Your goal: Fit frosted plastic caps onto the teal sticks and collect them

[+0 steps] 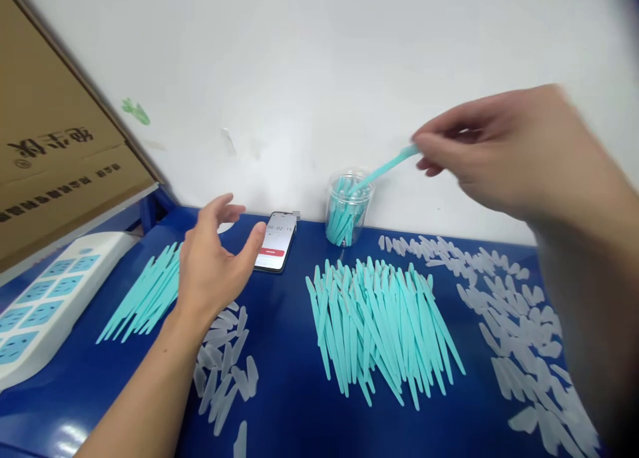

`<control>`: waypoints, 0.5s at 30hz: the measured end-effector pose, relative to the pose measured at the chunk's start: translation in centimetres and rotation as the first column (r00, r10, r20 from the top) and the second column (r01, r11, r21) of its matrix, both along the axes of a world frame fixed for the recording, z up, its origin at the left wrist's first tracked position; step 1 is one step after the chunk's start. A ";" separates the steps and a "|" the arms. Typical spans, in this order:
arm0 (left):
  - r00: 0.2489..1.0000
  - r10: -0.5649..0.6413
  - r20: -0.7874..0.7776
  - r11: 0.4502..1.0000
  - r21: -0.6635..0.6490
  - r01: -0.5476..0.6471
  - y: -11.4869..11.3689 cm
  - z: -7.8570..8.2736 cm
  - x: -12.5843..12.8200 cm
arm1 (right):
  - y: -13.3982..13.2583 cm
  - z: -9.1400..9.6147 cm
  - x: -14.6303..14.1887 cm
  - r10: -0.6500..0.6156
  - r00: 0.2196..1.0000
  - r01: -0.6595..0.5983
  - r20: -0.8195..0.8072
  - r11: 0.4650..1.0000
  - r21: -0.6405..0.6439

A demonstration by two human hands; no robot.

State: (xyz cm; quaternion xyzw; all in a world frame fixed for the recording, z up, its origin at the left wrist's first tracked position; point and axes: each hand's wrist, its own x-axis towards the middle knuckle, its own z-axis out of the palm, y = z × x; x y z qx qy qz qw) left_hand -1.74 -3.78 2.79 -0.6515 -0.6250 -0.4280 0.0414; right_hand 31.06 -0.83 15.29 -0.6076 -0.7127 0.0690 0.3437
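Observation:
My right hand (504,152) is raised at the right, fingers pinched on the end of a teal plastic stick (384,168). The stick's far tip reaches the mouth of a clear plastic jar (347,208) that holds several more teal sticks and stands against the white wall. My left hand (212,268) hovers open above the blue table, palm turned inward with nothing in it, between a left pile of teal sticks (144,295) and a phone (275,240). A large pile of teal sticks (379,321) lies in the middle.
Translucent caps lie scattered at the right (514,325) and under my left forearm (224,365). The phone shows a running timer. A white power strip (44,298) lies at the left, below a tilted cardboard box (54,145). The blue table (284,405) meets the wall behind.

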 end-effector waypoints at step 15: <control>0.962 0.265 -0.058 0.940 -0.207 -0.272 0.3 1.9 -5.8 | 5.4 -1.3 -6.0 0.137 0.909 -0.106 0.392 0.989 -0.101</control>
